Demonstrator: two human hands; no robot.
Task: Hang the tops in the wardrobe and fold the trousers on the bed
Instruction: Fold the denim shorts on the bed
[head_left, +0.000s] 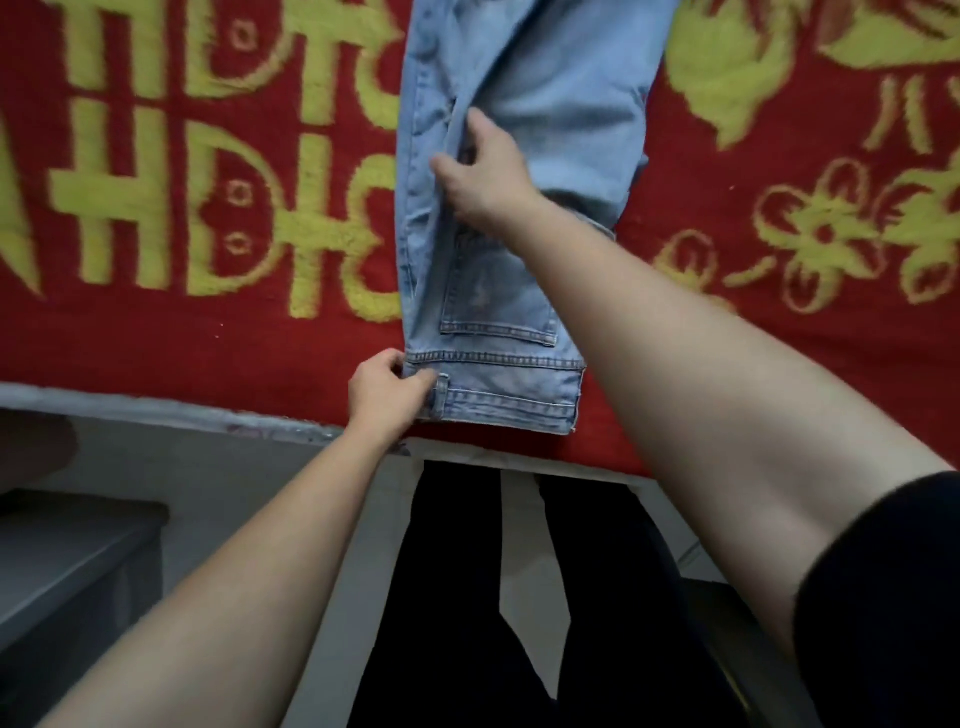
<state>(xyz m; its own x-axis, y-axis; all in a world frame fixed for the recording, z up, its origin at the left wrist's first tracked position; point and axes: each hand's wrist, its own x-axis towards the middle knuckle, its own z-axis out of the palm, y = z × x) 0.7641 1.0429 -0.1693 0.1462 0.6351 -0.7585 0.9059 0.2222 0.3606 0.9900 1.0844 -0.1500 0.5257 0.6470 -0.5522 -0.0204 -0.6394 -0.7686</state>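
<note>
At the bed's near edge the left grip (389, 395) pinches the waistband corner of the jeans (498, 306), which lie lengthwise on the red bedspread (156, 353), while farther off the right grip (483, 176) pinches a thigh fold; uneven pulling could skew the legs.

A black sleeve (883, 587) ends above the right elbow. The forearms, left hand (387, 395) and right hand (483, 176) are bare. Black legwear (452, 571) covers both legs.

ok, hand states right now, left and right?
Left hand: pinches the jeans at the waistband corner.
Right hand: fingers curled round a fold of the jeans further up, by the back pocket.
</note>
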